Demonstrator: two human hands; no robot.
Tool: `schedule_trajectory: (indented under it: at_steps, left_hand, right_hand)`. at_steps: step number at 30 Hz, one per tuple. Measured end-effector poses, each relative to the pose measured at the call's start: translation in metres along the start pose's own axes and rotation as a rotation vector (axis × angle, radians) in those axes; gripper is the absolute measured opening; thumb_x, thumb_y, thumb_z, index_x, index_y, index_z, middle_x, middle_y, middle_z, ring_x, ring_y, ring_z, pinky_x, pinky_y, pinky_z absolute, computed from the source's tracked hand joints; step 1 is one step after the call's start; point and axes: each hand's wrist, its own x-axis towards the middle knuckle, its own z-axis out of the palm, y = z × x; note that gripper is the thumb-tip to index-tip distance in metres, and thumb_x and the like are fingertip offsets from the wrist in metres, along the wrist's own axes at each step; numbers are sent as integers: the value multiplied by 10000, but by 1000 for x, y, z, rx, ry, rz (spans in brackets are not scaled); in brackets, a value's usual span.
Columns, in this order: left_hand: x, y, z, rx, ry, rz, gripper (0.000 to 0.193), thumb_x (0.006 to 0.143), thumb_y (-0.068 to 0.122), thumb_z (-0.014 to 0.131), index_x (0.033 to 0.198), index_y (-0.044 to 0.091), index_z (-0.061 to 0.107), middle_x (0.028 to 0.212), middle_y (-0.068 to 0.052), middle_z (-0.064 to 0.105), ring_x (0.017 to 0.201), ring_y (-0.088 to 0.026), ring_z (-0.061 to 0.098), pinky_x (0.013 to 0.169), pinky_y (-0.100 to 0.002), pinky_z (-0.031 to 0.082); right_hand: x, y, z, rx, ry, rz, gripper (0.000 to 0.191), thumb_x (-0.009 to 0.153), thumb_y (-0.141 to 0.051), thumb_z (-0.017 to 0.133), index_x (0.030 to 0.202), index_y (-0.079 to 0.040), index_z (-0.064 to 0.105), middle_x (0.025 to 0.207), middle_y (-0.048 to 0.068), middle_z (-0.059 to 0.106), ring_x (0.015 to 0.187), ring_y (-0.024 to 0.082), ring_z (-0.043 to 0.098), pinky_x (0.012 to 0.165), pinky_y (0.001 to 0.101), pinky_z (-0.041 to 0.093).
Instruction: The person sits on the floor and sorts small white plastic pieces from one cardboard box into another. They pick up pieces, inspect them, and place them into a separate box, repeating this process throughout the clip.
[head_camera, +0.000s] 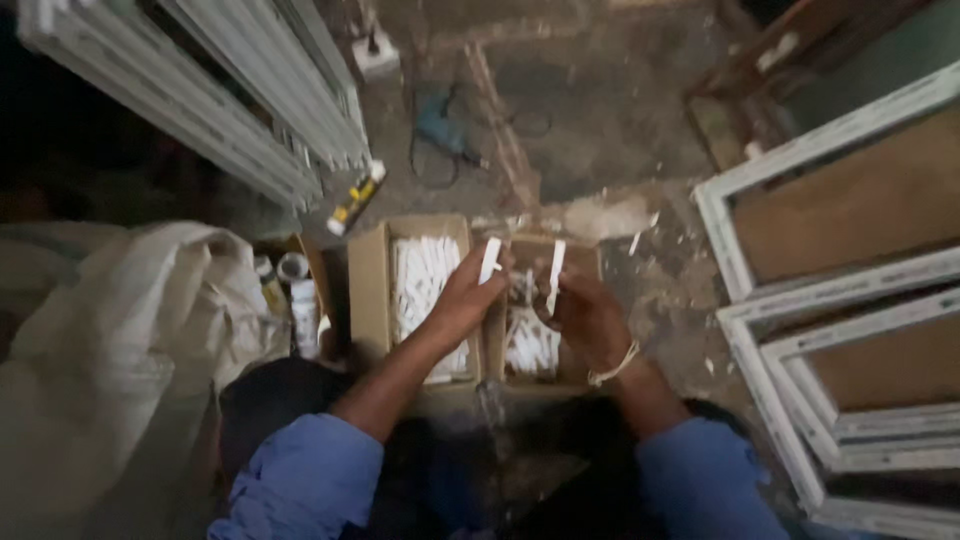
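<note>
floor (600, 120): dusty concrete, carrying everything here.
window frames (850, 330): white, stacked along the floor's right edge.
sack (130, 330): pale, slumped at the left edge.
boxes (368, 290): two cardboard ones side by side, mid-floor, full of white strips.
left hand (462, 300): fingers pinched on one white strip (490, 260), above the boxes.
right hand (585, 318): fingers pinched on another strip (555, 275), upright, over the right box.

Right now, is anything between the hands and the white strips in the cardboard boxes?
Nothing visible. The left hand and right hand each already hold a white strip directly above the open cardboard boxes.
</note>
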Motion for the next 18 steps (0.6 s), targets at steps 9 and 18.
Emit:
schedule_trajectory:
  at_steps: [9,18]
  left_hand:
    - [-1,16,4,101,-136,191,168,986,132,717,1100,10,727,985,-64,713,954,-173,661,893,-313,516]
    - [-2,25,4,275,-151,61,157,907,140,735,1030,48,700,1057,-64,762,1063,-137,732,995,-286,563]
  right_hand:
    - [-11,28,1,66,-203,129,337,1034,-274,546,1152,32,622,767,27,546,609,136,491,498,276,355]
    - [-37,-13,42,-1458,2,-527,311,1057,-358,591,1218,-98,646,965,68,686,784,229,653,735,376,505]
